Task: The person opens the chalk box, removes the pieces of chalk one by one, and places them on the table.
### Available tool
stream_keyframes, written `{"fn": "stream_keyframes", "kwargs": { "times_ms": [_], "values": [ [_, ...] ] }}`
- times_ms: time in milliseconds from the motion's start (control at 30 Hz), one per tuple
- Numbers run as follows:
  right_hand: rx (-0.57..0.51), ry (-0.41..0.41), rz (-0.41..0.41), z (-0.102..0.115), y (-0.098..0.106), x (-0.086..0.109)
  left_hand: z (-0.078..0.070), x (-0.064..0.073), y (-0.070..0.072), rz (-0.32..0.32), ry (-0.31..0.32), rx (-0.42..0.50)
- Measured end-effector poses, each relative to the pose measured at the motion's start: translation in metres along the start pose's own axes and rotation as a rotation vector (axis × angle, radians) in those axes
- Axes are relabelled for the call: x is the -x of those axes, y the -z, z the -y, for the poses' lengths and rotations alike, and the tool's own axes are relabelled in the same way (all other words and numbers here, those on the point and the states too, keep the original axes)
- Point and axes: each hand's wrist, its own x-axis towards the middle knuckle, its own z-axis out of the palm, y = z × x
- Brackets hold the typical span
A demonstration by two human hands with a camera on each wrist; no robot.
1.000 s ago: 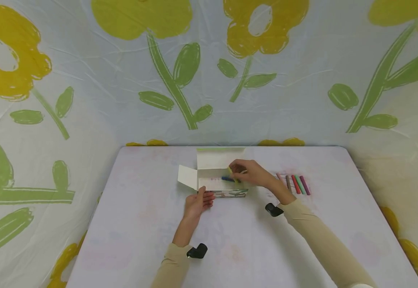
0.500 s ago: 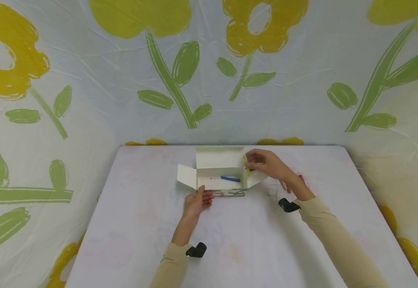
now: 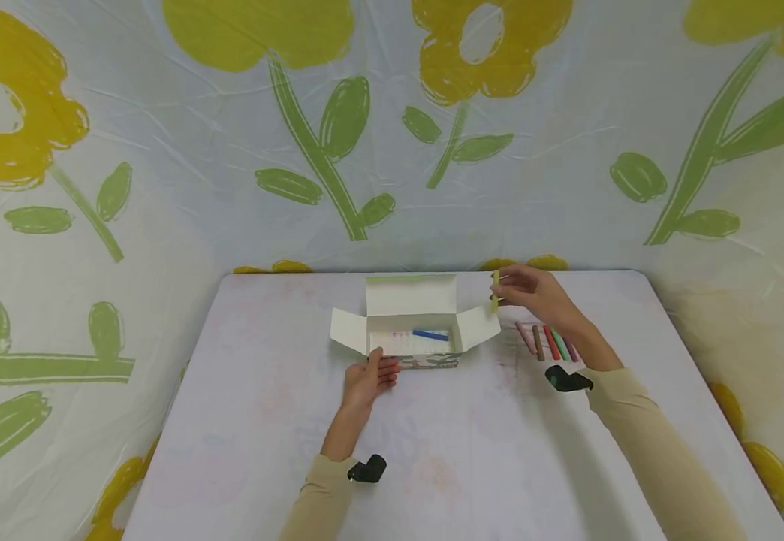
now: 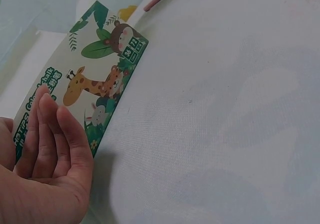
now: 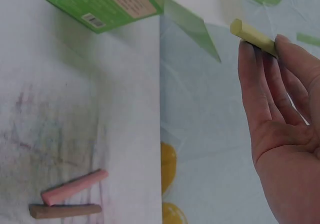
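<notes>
Just now, the right hand (image 3: 539, 295) had carried the yellow stick (image 3: 496, 291) clear of the open box (image 3: 432, 362): a second earlier it was over the box's inside, half a second earlier by the right end, and now it hung beyond the right flap (image 3: 478, 326). The blue stick (image 3: 430, 335) stayed put, lying inside the box toward the right, the only stick visible there. As a judgement, that made the yellow stick out but not yet laid down. With the right forearm shifted right, the row on the surface (image 3: 432, 451), largely hidden half a second before, showed again: pink stick (image 3: 526, 338), brown stick (image 3: 538, 343), red stick (image 3: 552, 343), green stick (image 3: 559, 343) and purple stick (image 3: 571, 350), all right of the box and nearer than the raised hand.

The right hand's thumb and fingertips pinched the yellow stick, which stood about upright in the head view, off the surface; that arm reached in from the near right. The left hand (image 3: 365, 379) had not moved: its thumb crossed the near rim at the left corner, its fingers lay along the outer near wall, and together they seemed to hold the box lightly.
</notes>
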Motion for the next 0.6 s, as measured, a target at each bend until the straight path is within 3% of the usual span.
{"fn": "stream_keyframes", "kwargs": {
  "times_ms": [167,333,600],
  "values": [
    [0.018,-0.062,-0.05,-0.011,0.011,0.006,-0.001,0.0,-0.001,-0.007,0.002,-0.006],
    [0.086,-0.112,-0.05,-0.025,0.018,0.013,-0.001,-0.001,-0.001,-0.018,0.001,0.001],
    [0.11,-0.162,-0.037,-0.053,0.011,0.026,0.0,0.0,0.001,0.003,-0.012,0.013]
  ]
}}
